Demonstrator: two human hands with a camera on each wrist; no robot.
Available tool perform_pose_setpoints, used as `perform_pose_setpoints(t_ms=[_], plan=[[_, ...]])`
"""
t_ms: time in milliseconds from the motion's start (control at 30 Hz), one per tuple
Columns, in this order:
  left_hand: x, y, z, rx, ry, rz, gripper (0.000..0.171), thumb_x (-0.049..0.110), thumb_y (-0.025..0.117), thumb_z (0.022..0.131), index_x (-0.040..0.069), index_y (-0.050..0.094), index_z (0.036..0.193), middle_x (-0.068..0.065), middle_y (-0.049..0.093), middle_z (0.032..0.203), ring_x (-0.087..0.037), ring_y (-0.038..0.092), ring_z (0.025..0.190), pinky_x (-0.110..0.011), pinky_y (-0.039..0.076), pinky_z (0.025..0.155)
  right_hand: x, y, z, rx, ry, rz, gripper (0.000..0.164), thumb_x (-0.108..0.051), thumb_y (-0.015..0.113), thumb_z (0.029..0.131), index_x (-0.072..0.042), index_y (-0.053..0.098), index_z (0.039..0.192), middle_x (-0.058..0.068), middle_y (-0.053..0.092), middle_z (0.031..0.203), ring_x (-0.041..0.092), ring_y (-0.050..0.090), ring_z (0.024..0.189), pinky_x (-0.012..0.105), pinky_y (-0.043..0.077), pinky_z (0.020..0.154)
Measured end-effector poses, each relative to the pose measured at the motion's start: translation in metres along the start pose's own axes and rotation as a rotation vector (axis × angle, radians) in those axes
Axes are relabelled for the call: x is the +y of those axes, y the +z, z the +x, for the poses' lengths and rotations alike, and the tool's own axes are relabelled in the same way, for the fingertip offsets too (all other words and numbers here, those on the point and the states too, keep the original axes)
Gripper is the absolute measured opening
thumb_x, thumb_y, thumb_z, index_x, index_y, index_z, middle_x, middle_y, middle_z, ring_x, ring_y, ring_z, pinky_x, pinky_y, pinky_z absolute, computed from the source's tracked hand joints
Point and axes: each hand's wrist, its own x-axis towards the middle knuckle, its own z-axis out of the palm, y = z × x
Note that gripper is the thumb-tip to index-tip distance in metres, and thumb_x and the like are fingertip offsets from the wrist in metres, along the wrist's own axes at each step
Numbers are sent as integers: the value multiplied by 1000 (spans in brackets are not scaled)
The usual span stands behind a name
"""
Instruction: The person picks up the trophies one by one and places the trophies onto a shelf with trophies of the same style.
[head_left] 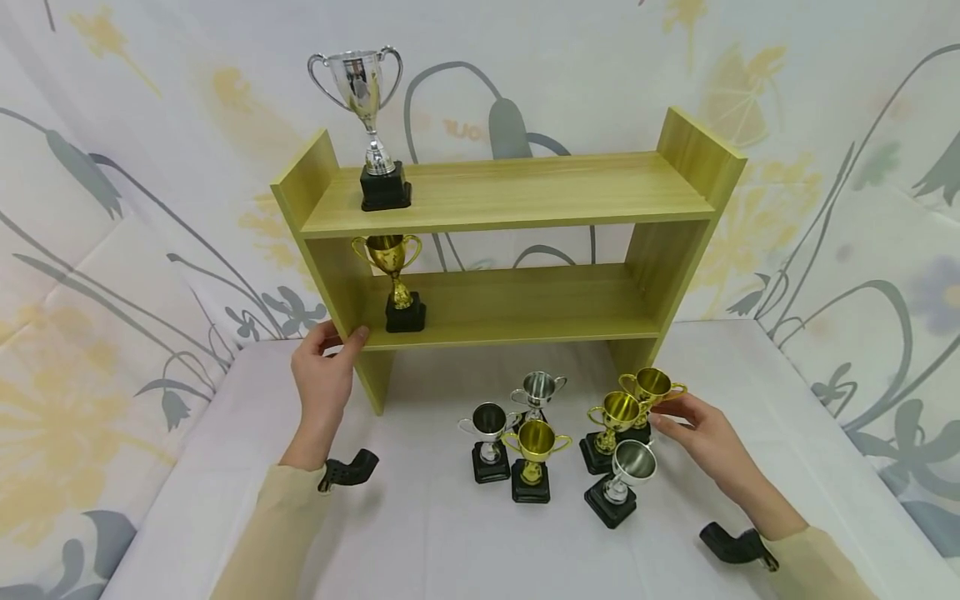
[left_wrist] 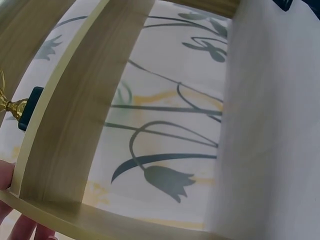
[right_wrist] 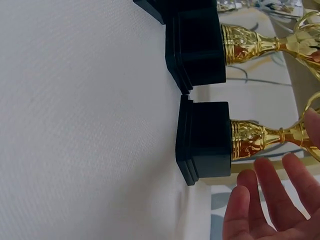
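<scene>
Gripping left edge of pale-yellow wooden shelf (head_left: 525, 192), upper centre, with left hand (head_left: 324, 382); I'd hold lightly, avoiding tilt. On top, tall silver two-handled trophy (head_left: 362, 87), upper left; on lower level, gold trophy with black base (head_left: 391, 261). Right hand (head_left: 705, 442), fingers extended, unclosed from my end, at small gold black-based trophy (head_left: 651, 384), right of centre; I'd lift straight, clear of close gold neighbour (head_left: 619, 410).

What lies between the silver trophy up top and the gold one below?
The top shelf board, in the head view: silver trophy above, gold trophy below.
</scene>
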Motion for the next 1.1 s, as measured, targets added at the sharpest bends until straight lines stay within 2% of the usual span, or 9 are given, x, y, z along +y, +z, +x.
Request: perform_pose_setpoints(t_ms=[100, 300, 367, 433, 567, 667, 933, 1100], plan=[[0, -1, 0, 1, 3, 10, 31, 18, 74, 89, -1, 69, 114, -14, 67, 104, -13, 58, 90, -19, 47, 72, 0, 1, 0, -2, 7, 10, 35, -23, 65, 98, 2, 60, 121, 21, 63, 123, 11, 58, 110, 18, 48, 83], [-1, -2, 1, -3, -1, 13, 30, 15, 74, 88, -1, 69, 113, -14, 67, 102, -12, 58, 88, -18, 46, 67, 0, 3, 0, -5, 3, 59, 35, -20, 67, 97, 4, 60, 121, 23, 62, 123, 0, 57, 105, 20, 50, 81], [-2, -2, 1, -5, -2, 15, 29, 15, 74, 88, -1, 69, 112, -13, 67, 101, -12, 58, 88, -19, 46, 68, 0, 4, 1, -4, 6, 65, 35, -19, 67, 96, 4, 60, 122, 23, 62, 123, 1, 57, 105, 21, 51, 81], [-3, -2, 1, -5, -1, 16, 29, 16, 74, 89, 0, 69, 111, -13, 67, 100, -12, 58, 89, -20, 46, 69, -1, 5, 1, -2, 19, 59, 35, -19, 67, 96, 4, 61, 121, 23, 63, 123, 8, 58, 108, 21, 51, 80], [-3, -4, 0, -3, 7, 6, 28, 18, 73, 90, -1, 69, 111, -14, 66, 100, -12, 57, 90, -21, 46, 72, -1, 7, 2, -2, 50, 59, 35, -19, 68, 95, 4, 62, 121, 24, 63, 124, 31, 55, 119, 21, 50, 80], [-3, -5, -1, 4, 12, -8, 28, 17, 73, 90, -2, 69, 110, -14, 66, 98, -11, 57, 90, -18, 47, 72, 0, 10, 3, -6, 66, 57, 36, -19, 68, 95, 5, 63, 121, 24, 63, 125, 39, 52, 123, 22, 48, 81], [-3, -1, 0, 18, 44, -32, 25, 11, 74, 88, -4, 69, 107, -16, 66, 95, -11, 57, 86, -24, 45, 75, 0, 10, 5, 26, 55, 34, 33, -18, 69, 94, 5, 66, 118, 23, 65, 120, 34, 54, 119, 22, 48, 79], [-2, 0, 0, 13, 27, -24, 26, 15, 73, 90, -2, 69, 110, -15, 66, 97, -11, 57, 90, -21, 45, 71, -1, 9, 6, 27, 51, 22, 33, -19, 69, 94, 5, 66, 117, 22, 66, 120, 29, 56, 116, 22, 48, 79]])
